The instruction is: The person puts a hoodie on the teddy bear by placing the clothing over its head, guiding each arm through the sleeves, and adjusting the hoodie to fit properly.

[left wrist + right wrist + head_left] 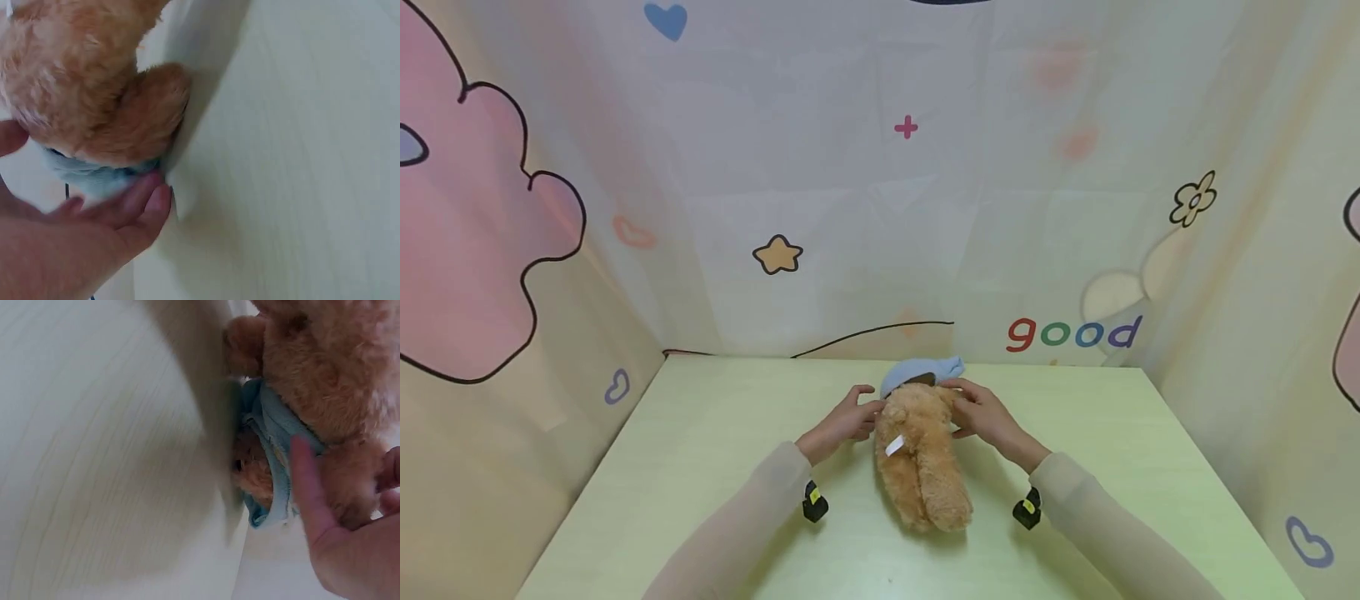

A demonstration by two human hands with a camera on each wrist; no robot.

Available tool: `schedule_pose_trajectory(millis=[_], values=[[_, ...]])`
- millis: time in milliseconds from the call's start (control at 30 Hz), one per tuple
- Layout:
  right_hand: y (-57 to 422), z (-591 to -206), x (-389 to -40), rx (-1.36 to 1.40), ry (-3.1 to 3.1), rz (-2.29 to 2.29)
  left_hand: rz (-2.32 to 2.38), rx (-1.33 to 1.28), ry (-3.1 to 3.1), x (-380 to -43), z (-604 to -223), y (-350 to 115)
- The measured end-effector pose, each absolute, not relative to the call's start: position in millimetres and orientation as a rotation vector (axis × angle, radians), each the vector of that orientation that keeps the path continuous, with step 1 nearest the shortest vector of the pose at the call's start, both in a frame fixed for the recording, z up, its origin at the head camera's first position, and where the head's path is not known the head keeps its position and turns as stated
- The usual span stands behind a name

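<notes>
A light-brown plush toy (917, 450) lies back up on the table, legs towards me and a white tag (895, 446) on its back. Blue cloth headwear (917, 368) covers its head; part of the furry face (253, 472) shows beneath the blue edge in the right wrist view. My left hand (850, 419) is at the toy's left side, fingers loosely bent, with fingertips at the blue cloth (94, 178) in the left wrist view. On the other side, my right hand (988, 417) pinches the toy's arm (350, 478), one finger lying along the blue cloth.
The pale yellow-green table (722, 433) ends at a printed cloth backdrop (850, 167) close behind the toy's head. Cloth sides rise at left and right. Black devices (815, 502) sit at both wrists, below the sleeves.
</notes>
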State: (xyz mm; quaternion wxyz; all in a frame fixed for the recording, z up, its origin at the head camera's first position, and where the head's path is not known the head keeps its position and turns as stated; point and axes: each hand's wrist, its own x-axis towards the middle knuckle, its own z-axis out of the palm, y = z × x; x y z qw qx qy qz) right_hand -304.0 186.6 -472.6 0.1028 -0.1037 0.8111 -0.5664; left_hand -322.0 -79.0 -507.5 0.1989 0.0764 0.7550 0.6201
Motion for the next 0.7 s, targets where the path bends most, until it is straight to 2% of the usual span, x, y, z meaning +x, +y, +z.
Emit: schedule_pose_trajectory(millis=[333, 533, 700], values=[[186.5, -484.1, -303.3, -0.437, 2.685, -1.309, 1.619, 0.3, 2.349, -314.5, -496.3, -75.9], [182.2, -475.7, -312.2, -0.634, 2.826, -1.354, 1.422, 0.555, 2.664, -315.2, -484.9, -79.9], [175.5, -470.5, -322.4, -0.746, 2.873, -1.203, 1.294, 0.811, 2.636, -321.0, -477.5, -83.7]])
